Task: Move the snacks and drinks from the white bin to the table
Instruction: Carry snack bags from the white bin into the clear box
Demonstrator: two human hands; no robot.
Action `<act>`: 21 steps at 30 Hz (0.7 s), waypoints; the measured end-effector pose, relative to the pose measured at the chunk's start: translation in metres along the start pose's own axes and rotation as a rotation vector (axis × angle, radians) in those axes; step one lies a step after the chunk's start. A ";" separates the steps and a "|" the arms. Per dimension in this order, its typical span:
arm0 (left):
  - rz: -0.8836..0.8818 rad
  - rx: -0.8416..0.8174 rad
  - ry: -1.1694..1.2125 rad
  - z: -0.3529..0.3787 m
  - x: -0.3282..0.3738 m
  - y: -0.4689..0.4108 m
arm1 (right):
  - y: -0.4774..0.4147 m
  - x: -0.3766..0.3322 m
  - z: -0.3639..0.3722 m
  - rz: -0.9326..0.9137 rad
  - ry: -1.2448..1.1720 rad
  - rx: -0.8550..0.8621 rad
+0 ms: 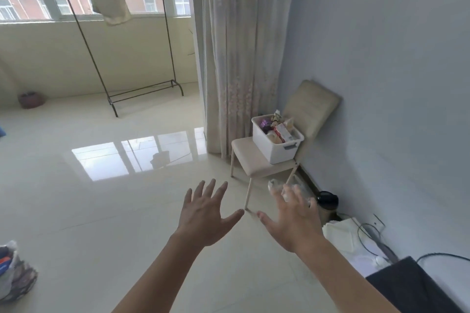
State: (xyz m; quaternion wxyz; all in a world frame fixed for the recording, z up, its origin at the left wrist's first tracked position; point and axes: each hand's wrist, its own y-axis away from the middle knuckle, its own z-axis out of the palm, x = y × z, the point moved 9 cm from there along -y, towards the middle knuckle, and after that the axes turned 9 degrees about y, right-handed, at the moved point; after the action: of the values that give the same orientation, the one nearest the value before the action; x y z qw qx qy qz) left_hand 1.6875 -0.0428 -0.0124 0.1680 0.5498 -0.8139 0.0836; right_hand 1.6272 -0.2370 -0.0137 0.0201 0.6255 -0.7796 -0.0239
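Both hands out in front, palms down, holding nothing. My left hand (207,216) is spread, fingers straight and apart. My right hand (292,222) is spread too, thumb toward the left one, not touching. Something clear and plastic (281,185) sits past my right fingertips; can't tell if they touch it. The bin (269,147) stands on the chair (250,162) against the wall, beside the curtain (236,58), well ahead of my hands. Snacks (279,132) are packed inside, some poking above the rim. Black can (328,199) on the floor by the wall. Rack (122,46) at the window. Bag (15,272) on the floor, far left.
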 end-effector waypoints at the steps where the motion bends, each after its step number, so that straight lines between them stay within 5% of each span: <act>1: 0.018 -0.010 0.004 0.001 0.001 -0.018 | -0.014 0.002 -0.002 0.021 0.002 0.001; 21: 0.283 -0.066 -0.002 -0.023 -0.009 -0.320 | -0.267 0.028 -0.022 0.277 -0.013 0.032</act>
State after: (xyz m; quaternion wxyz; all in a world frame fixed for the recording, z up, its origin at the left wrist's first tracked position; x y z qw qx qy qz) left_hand 1.9902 -0.1494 -0.0095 0.1719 0.4237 -0.8858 0.0793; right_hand 1.8822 -0.3223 -0.0078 0.0084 0.5118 -0.8589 -0.0126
